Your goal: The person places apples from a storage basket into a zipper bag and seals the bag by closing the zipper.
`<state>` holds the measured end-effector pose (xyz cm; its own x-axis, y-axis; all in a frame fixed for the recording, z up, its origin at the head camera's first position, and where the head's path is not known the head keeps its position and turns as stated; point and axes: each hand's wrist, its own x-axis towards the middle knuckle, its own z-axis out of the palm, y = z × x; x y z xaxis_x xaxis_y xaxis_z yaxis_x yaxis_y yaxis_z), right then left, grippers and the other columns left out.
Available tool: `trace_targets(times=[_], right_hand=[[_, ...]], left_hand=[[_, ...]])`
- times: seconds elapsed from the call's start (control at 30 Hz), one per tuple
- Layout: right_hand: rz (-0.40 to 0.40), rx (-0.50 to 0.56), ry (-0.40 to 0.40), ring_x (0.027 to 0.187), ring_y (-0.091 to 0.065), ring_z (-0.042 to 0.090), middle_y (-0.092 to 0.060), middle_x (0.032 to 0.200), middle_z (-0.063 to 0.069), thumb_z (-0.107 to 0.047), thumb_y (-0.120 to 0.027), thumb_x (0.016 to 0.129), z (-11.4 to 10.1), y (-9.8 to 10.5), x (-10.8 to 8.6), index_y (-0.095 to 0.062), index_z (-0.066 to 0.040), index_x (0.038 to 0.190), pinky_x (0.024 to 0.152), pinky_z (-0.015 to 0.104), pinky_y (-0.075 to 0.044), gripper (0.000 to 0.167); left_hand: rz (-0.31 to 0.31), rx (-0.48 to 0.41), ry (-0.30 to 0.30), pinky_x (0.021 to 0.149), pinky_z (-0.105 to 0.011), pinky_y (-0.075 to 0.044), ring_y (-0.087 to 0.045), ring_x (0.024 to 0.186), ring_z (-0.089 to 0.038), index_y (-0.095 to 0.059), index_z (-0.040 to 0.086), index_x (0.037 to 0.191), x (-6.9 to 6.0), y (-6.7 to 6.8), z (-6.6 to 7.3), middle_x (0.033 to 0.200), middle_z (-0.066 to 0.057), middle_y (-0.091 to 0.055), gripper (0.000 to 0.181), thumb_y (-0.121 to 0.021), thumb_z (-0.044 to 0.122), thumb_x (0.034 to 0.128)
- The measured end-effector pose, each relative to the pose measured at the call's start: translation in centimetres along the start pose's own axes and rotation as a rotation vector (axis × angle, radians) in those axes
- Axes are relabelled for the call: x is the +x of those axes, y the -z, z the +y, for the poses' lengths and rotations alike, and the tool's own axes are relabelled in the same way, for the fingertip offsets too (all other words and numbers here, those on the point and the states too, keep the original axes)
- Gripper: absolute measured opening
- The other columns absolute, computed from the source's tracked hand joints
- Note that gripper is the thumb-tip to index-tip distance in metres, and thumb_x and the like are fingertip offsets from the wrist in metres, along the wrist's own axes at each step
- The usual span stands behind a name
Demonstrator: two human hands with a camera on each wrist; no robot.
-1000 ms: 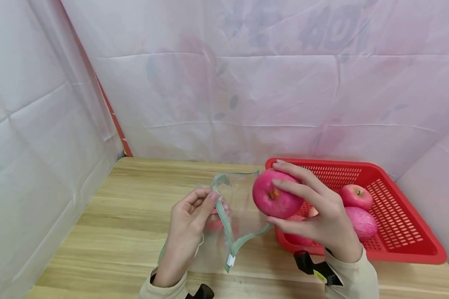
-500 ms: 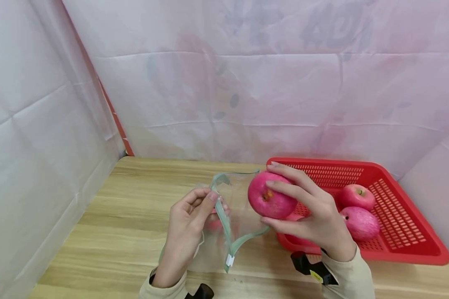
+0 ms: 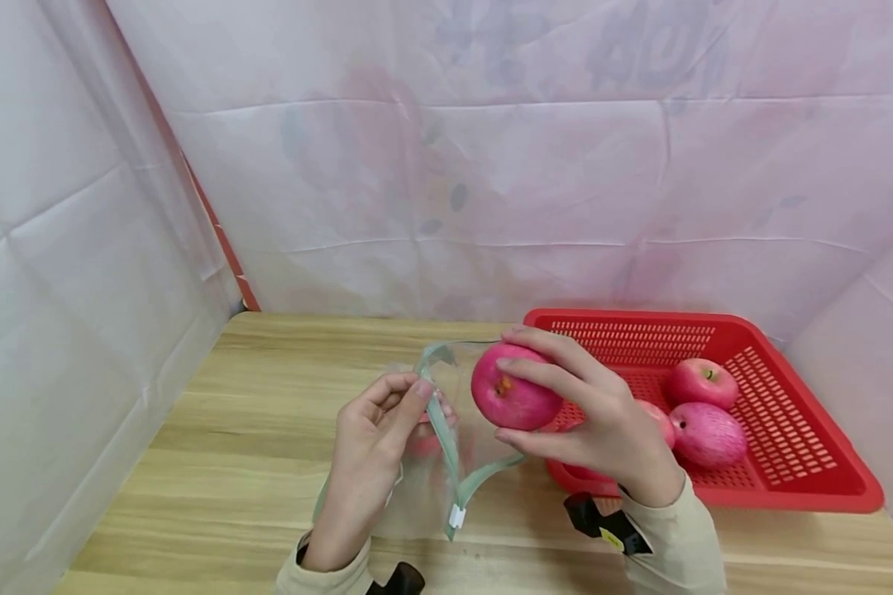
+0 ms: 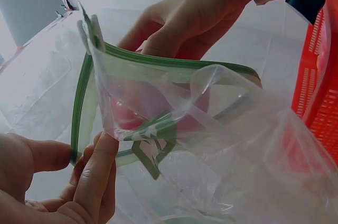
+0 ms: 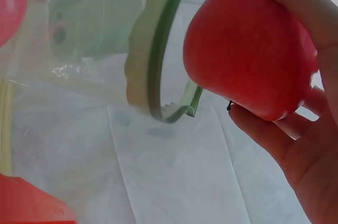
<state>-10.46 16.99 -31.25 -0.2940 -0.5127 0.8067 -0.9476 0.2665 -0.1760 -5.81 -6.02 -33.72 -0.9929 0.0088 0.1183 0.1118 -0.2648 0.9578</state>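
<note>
A clear zip bag (image 3: 424, 487) with a green edge and a white slider stands with its mouth spread. My left hand (image 3: 372, 446) pinches the bag's green rim between thumb and fingers. In my right hand (image 3: 603, 413), thumb and fingers grip a pinkish-red apple (image 3: 517, 388) at the bag's mouth. From the right wrist, that apple (image 5: 251, 49) appears right beside the green rim (image 5: 158, 49). Something pink shows through the bag's film behind the left fingertips; in the right wrist view it is a round red fruit (image 5: 8, 5), partly cut off.
A red plastic basket (image 3: 796, 496) stands on the right of the wooden table (image 3: 253, 463). Several apples lie inside, among them a pale red one (image 3: 703, 384) and a streaky pink one (image 3: 709, 435). White printed sheets (image 3: 342, 182) hang behind and at the sides.
My right hand has carried the apple leftward, from over the basket's left edge to the mouth of the bag. My left hand keeps its pinch on the rim, nearly still.
</note>
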Motion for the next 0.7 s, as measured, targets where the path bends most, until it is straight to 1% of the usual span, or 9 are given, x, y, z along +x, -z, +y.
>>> trace_targets(times=[0.17, 0.3, 0.4, 0.6, 0.7], right_hand=[[-0.033, 0.012, 0.001, 0.12, -0.061, 0.029, -0.062, 0.13, 0.023, -0.036, -0.081, 0.088, 0.06, -0.36, -0.16, -0.069, -0.004, 0.124, 0.097, 0.02, -0.055, 0.05], [-0.064, 0.018, -0.022, 0.12, -0.061, 0.028, -0.062, 0.131, 0.021, -0.041, -0.078, 0.089, -0.01, -0.54, -0.33, -0.069, -0.006, 0.125, 0.094, 0.018, -0.056, 0.051], [-0.098, 0.019, -0.058, 0.122, -0.061, 0.027, -0.061, 0.133, 0.018, -0.043, -0.078, 0.089, -0.17, -0.56, -0.49, -0.068, -0.008, 0.127, 0.093, 0.018, -0.056, 0.052], [-0.166, 0.02, -0.129, 0.127, -0.058, 0.025, -0.06, 0.138, 0.014, -0.043, -0.081, 0.086, -0.42, -0.44, -0.78, -0.067, -0.012, 0.13, 0.093, 0.019, -0.057, 0.056], [-0.202, 0.008, -0.169, 0.128, -0.058, 0.024, -0.06, 0.139, 0.011, -0.043, -0.084, 0.084, -0.51, -0.41, -0.9, -0.067, -0.015, 0.131, 0.093, 0.019, -0.057, 0.058]], left_hand=[[-0.001, 0.017, -0.01, 0.076, -0.031, -0.063, -0.074, 0.083, -0.021, -0.063, -0.006, 0.106, 0.01, 0.03, 0.05, 0.088, -0.007, -0.073, 0.026, -0.067, 0.019, 0.1006], [0.007, 0.028, -0.006, 0.076, -0.031, -0.063, -0.075, 0.084, -0.021, -0.063, -0.005, 0.107, 0.0, 0.04, 0.04, 0.088, -0.006, -0.073, 0.024, -0.066, 0.018, 0.1006], [0.012, 0.034, -0.002, 0.076, -0.031, -0.063, -0.075, 0.084, -0.021, -0.064, -0.003, 0.107, -0.02, 0.04, 0.0, 0.089, -0.007, -0.073, 0.022, -0.066, 0.018, 0.1008], [0.017, 0.03, 0.004, 0.074, -0.028, -0.062, -0.074, 0.084, -0.019, -0.064, -0.003, 0.108, -0.06, 0.02, 0.0, 0.094, -0.018, -0.072, 0.02, -0.065, 0.016, 0.1012], [0.022, 0.028, 0.015, 0.073, -0.026, -0.062, -0.074, 0.084, -0.019, -0.063, -0.002, 0.108, -0.08, 0.02, 0.03, 0.093, -0.017, -0.072, 0.019, -0.065, 0.015, 0.1011]])
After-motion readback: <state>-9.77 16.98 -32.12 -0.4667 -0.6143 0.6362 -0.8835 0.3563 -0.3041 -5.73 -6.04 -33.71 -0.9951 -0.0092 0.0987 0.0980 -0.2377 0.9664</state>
